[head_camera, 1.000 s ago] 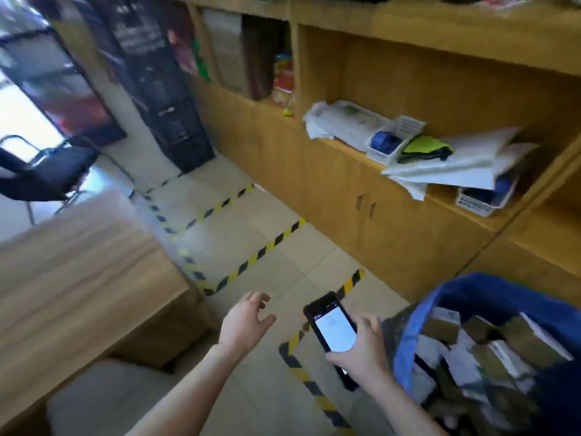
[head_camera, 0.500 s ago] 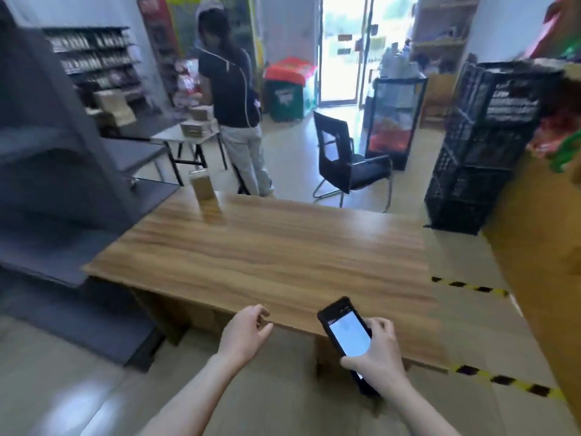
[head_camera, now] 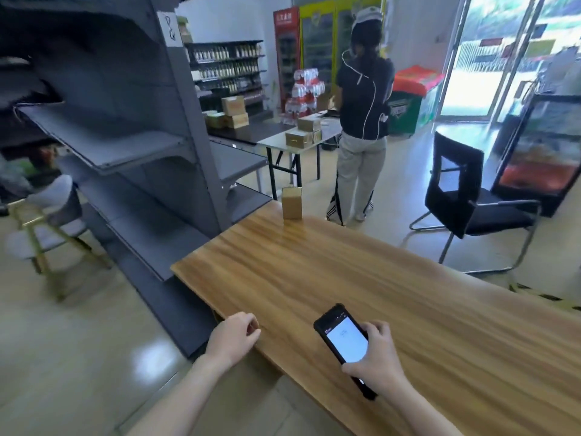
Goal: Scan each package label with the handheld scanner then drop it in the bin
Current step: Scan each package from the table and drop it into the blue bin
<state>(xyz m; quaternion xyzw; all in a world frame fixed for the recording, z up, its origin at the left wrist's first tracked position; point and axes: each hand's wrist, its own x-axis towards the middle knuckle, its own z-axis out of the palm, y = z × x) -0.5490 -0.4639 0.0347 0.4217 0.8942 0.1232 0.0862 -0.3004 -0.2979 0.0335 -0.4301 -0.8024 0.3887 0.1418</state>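
Grey shelving unit (head_camera: 141, 146) fills the left. Wood-grain table (head_camera: 361, 272) runs diagonally from near right to far left, its left corner just beside the shelving. Bkgd: a person (head_camera: 361, 121) stands w/ back to camera beside a folding table (head_camera: 283, 141) carrying small boxes; black chair (head_camera: 462, 196) at right, apart from the table. One brown package (head_camera: 292, 202) stands upright at the table's far end, long axis vertical, well apart from both hands. R hand (head_camera: 379, 363) grasps the scanner (head_camera: 344, 344) above the table's near part, fingers along its right edge, thumb across its lower part. Scanner screen is lit white and faces up; long axis slants from near right to far left, top end pointing away toward the shelving side. L hand (head_camera: 234, 338) is at the table's near-left corner, fingers loosely curled, holding nothing; contact w/ the edge cannot be told. Vs. 0.5 s ago: view has swung left, so the shelving looms larger; R hand and scanner lie further in over the tabletop; grip and slant unchanged. Vs. 1.0 s ago: blue bin no longer in view.
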